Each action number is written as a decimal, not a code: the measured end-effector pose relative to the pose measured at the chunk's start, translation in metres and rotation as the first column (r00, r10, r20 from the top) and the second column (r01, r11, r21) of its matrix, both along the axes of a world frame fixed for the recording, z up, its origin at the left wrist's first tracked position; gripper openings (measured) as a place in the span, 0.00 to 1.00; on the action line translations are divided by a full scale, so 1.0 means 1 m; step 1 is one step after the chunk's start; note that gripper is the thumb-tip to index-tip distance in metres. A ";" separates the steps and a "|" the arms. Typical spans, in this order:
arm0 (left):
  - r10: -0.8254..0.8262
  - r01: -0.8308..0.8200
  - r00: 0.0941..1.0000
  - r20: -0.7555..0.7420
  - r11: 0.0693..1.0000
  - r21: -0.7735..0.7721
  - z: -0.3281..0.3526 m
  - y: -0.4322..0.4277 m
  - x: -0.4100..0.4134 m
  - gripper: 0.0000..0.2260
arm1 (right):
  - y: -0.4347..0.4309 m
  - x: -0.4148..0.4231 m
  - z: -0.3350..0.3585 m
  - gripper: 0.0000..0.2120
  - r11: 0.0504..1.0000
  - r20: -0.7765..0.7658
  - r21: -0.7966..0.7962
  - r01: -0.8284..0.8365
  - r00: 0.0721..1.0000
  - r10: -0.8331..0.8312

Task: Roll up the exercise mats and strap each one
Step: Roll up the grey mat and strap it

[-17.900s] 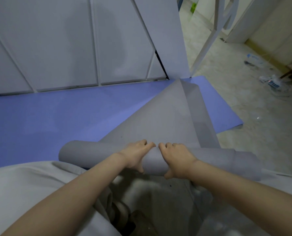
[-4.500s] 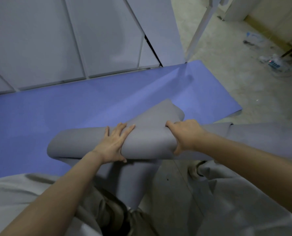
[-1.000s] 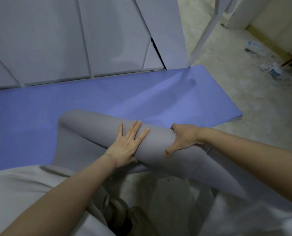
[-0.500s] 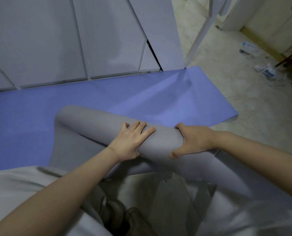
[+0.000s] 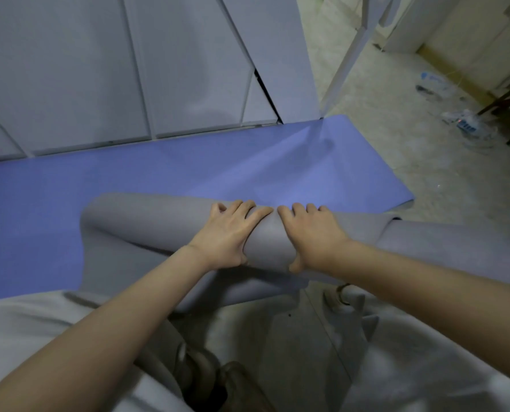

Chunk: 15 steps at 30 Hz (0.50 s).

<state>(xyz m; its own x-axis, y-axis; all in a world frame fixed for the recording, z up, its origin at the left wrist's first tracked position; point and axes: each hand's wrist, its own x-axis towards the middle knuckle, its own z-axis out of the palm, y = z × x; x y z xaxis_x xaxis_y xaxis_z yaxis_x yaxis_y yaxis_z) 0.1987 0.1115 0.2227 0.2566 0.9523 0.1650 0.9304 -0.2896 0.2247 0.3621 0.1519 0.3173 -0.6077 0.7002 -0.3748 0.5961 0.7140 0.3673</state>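
1. Currently mid-roll: soft grey foam exercise mat (image 5: 164,221), partly rolled into a thick tube, lying across the near edge of flat blue-violet exercise mat (image 5: 188,168) on the floor, just ahead of the knees.
2. Left hand (image 5: 228,236) draped over the tube top, fingers spread and curled over the far side, thumb tucked under the near side; clamped on the roll, not fisted.
3. Right hand (image 5: 310,234) same posture, just beside the left, fingertips nearly touching at centre.
4. Risk: coning. Both hands bunched at mid-length, ends unguided; right end (image 5: 444,248) already looking wider and looser than the left, probably skewed.
5. Risk: springing open. Loose grey flap (image 5: 146,272) hanging slack beneath the tube toward the lap; any lift of the palms likely to let the coil unwind.
6. Risk: dragging the blue-violet mat along, since roll pressed down onto it.
7. Risk: no strap visible anywhere in view; letting go with one hand to fetch one likely to loosen the coil.
8. Pale speckled floor (image 5: 426,162) with scattered litter at far right, well apart, no hazard.
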 end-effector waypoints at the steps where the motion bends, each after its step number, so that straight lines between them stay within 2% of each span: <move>1: -0.010 0.011 1.000 0.028 0.999 -0.032 0.000 0.001 -0.001 0.44 | 0.002 0.001 0.001 0.39 1.000 0.000 -0.012 -0.005 1.000 0.005; 5: -0.014 0.030 0.995 0.103 0.987 -0.159 -0.002 0.000 -0.015 0.52 | 0.016 0.012 0.008 0.41 0.999 -0.014 -0.045 -0.006 1.000 0.005; 9: 0.093 -0.094 0.995 -0.019 0.955 -0.282 -0.017 -0.001 -0.045 0.57 | 0.028 0.032 0.017 0.42 0.999 -0.030 -0.050 -0.018 0.999 0.017; 11: 0.128 -0.133 0.991 -0.037 0.952 -0.277 -0.024 0.001 -0.053 0.58 | 0.031 0.041 0.018 0.41 0.998 -0.040 -0.054 -0.024 0.999 0.022; 15: 0.096 -0.110 0.988 -0.121 0.987 -0.120 -0.023 0.011 -0.051 0.54 | 0.039 0.053 0.018 0.40 0.999 -0.070 -0.040 -0.020 0.997 0.017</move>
<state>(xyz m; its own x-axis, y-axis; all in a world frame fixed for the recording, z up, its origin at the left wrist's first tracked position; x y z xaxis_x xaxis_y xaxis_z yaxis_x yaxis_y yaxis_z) 0.1479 0.1223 0.2000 0.1664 0.9859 0.0172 0.9754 -0.1671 0.1437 0.4154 0.1905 0.3351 -0.6458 0.6737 -0.3592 0.6057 0.7385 0.2962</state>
